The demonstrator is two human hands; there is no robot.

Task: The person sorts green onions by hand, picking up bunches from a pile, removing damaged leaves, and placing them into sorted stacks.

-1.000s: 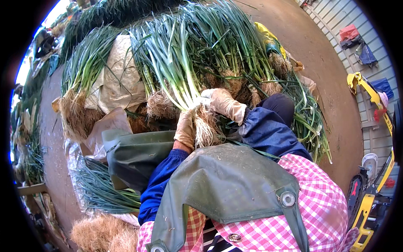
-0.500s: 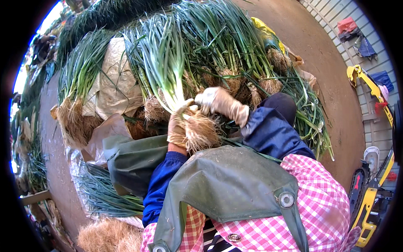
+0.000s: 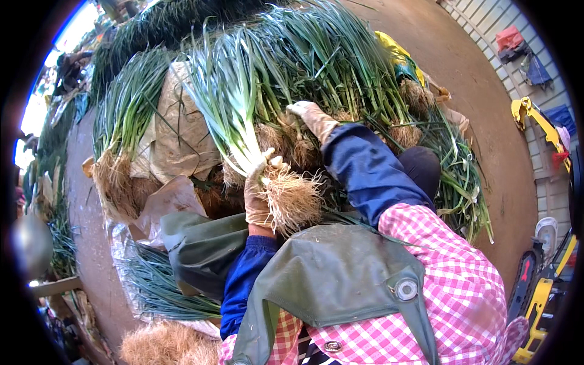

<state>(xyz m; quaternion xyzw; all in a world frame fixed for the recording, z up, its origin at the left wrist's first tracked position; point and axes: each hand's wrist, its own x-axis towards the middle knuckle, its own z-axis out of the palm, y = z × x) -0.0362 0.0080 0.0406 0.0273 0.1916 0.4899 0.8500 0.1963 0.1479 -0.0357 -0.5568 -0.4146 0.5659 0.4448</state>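
My left hand [image 3: 258, 194], in a tan glove, grips a bunch of green onions [image 3: 246, 137] at the white stems, just above their shaggy roots [image 3: 293, 198]. The long green leaves of this bunch point away from me. Farther ahead, my gloved right hand [image 3: 315, 119] reaches into the heaped green onions [image 3: 331, 55], its arm stretched across. Its fingers are curled in against the stalks, and what they hold, if anything, is hidden. Below that hand, more roots [image 3: 304, 152] hang from the heap.
To the left, another bunch of green onions [image 3: 131, 109] leans by a tan sack [image 3: 182, 131]. More lie on plastic sheeting beside my knee, near a mound of loose roots [image 3: 170, 342]. A yellow-and-black machine [image 3: 535, 304] stands right, by the tiled wall. My lap is covered by a green apron [image 3: 340, 267].
My right hand has left the bunch in my left hand and moved forward to the heap. The left hand still holds its bunch, whose leaves now lean more to the left.
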